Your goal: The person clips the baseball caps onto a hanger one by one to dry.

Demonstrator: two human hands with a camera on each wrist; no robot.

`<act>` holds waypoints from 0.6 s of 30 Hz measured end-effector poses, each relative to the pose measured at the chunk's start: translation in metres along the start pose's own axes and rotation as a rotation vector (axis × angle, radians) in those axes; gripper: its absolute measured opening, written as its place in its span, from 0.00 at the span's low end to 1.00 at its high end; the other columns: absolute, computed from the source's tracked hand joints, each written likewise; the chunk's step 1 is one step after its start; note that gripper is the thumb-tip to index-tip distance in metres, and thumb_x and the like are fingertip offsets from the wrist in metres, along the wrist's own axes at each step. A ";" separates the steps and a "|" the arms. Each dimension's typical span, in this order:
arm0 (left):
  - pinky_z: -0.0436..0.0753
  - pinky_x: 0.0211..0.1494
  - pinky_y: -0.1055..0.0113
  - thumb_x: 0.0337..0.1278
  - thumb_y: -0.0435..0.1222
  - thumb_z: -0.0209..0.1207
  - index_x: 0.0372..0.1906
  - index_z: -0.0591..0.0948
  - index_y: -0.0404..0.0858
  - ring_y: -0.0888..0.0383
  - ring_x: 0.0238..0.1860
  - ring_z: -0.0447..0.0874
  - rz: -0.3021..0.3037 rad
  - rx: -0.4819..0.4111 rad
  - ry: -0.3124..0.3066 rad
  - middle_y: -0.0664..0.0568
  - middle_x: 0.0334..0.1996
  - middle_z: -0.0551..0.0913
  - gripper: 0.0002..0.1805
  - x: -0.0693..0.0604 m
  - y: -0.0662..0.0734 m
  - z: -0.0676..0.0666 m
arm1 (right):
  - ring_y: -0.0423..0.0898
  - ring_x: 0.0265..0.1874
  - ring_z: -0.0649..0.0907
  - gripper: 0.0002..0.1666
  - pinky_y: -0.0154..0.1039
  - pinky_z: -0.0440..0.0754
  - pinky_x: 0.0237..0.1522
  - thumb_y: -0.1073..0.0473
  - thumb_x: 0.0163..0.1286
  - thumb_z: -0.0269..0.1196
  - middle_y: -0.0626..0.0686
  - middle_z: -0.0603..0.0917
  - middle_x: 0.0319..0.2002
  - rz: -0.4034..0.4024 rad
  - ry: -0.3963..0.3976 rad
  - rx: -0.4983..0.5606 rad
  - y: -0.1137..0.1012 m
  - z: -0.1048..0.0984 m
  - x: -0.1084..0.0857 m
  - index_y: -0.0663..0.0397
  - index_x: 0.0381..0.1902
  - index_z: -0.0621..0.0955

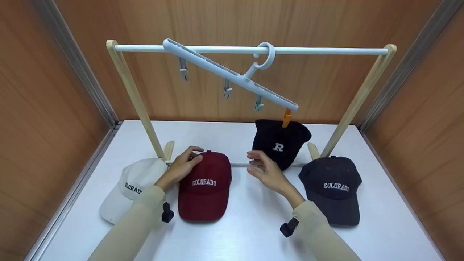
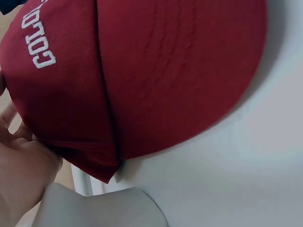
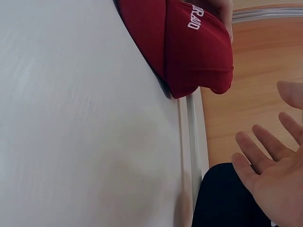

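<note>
A red COLORADO cap (image 1: 204, 185) sits on the table, brim toward me. My left hand (image 1: 181, 166) holds it at its upper left side; in the left wrist view the hand (image 2: 23, 175) is partly hidden behind the cap (image 2: 161, 71). A black cap (image 1: 264, 139) with a white R hangs from an orange clip (image 1: 287, 117) on the light-blue hanger (image 1: 232, 78). Beside this cap's lower left, my right hand (image 1: 268, 172) has its fingers relaxed and holds nothing; the right wrist view shows its spread fingers (image 3: 265, 151).
The hanger hooks over the white rod (image 1: 326, 51) of a wooden-legged rack and tilts down to the right. Grey clips (image 1: 227, 88) and a green clip (image 1: 259, 104) hang along it. A white cap (image 1: 123, 195) lies at left, a navy cap (image 1: 331, 192) at right.
</note>
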State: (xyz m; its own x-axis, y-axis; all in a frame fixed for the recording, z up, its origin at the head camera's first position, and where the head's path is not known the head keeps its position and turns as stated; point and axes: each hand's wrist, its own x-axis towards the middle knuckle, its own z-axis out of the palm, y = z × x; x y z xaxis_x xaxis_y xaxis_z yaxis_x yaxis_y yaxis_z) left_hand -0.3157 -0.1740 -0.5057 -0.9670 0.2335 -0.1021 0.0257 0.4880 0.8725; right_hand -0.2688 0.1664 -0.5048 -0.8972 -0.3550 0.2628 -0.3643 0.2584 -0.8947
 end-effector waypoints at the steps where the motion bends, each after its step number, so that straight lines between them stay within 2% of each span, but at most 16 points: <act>1: 0.73 0.69 0.46 0.80 0.53 0.54 0.74 0.73 0.50 0.48 0.61 0.79 -0.012 -0.011 -0.005 0.47 0.59 0.81 0.26 -0.001 0.000 0.000 | 0.63 0.67 0.79 0.29 0.57 0.73 0.73 0.63 0.77 0.66 0.63 0.78 0.68 -0.001 0.001 0.001 0.000 0.000 0.000 0.63 0.72 0.72; 9: 0.71 0.72 0.44 0.75 0.53 0.60 0.69 0.78 0.50 0.49 0.64 0.79 -0.027 -0.054 0.011 0.50 0.61 0.83 0.25 -0.004 0.006 -0.001 | 0.63 0.66 0.79 0.29 0.58 0.73 0.73 0.64 0.77 0.66 0.63 0.79 0.68 -0.014 -0.001 0.009 0.000 0.002 0.000 0.63 0.71 0.72; 14: 0.75 0.69 0.47 0.73 0.53 0.63 0.66 0.79 0.53 0.50 0.61 0.81 -0.007 -0.066 0.021 0.52 0.58 0.84 0.22 -0.007 0.013 0.000 | 0.60 0.67 0.79 0.28 0.55 0.74 0.72 0.63 0.77 0.66 0.60 0.79 0.68 0.004 -0.006 0.000 -0.004 0.003 0.000 0.58 0.72 0.73; 18: 0.78 0.66 0.49 0.73 0.50 0.65 0.65 0.80 0.51 0.51 0.57 0.84 0.031 -0.080 0.025 0.51 0.55 0.87 0.21 -0.008 0.019 0.000 | 0.59 0.67 0.80 0.28 0.55 0.74 0.73 0.62 0.78 0.66 0.60 0.79 0.68 0.007 -0.017 -0.003 -0.006 0.005 0.001 0.57 0.72 0.73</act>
State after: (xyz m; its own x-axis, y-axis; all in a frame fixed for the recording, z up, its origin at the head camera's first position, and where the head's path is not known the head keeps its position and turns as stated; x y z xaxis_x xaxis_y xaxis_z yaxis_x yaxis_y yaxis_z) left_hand -0.3071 -0.1663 -0.4881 -0.9721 0.2261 -0.0631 0.0367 0.4117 0.9106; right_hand -0.2659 0.1602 -0.5007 -0.8953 -0.3684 0.2506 -0.3591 0.2635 -0.8954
